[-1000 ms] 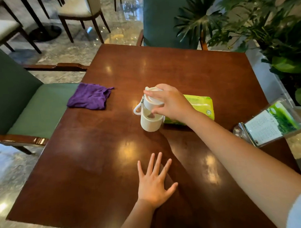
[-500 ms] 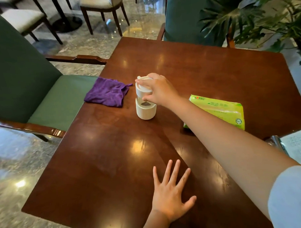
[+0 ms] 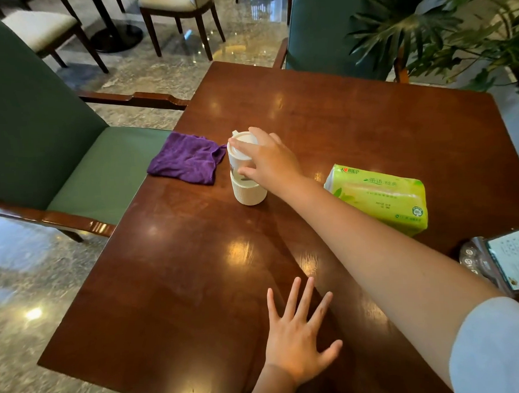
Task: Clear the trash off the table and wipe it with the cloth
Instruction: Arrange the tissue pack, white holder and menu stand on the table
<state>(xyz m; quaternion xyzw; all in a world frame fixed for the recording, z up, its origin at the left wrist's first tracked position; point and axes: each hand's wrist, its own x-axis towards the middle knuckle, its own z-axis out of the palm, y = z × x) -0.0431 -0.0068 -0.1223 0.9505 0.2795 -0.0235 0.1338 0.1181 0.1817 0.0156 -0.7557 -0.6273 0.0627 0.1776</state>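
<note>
The white cup (image 3: 247, 179) stood upright near the table's (image 3: 179, 287) left edge, just beside the purple cloth (image 3: 186, 161). The right hand (image 3: 270, 163) curled round its lidded top, seemingly gripping; the left hand (image 3: 297, 346) lay flat, fingers spread.

"100%" on green tissue pack (image 3: 379, 196)

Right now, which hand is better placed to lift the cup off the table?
Right. The right hand already grips the cup near its lid, while the left hand lies flat on the table near its front edge.
</note>
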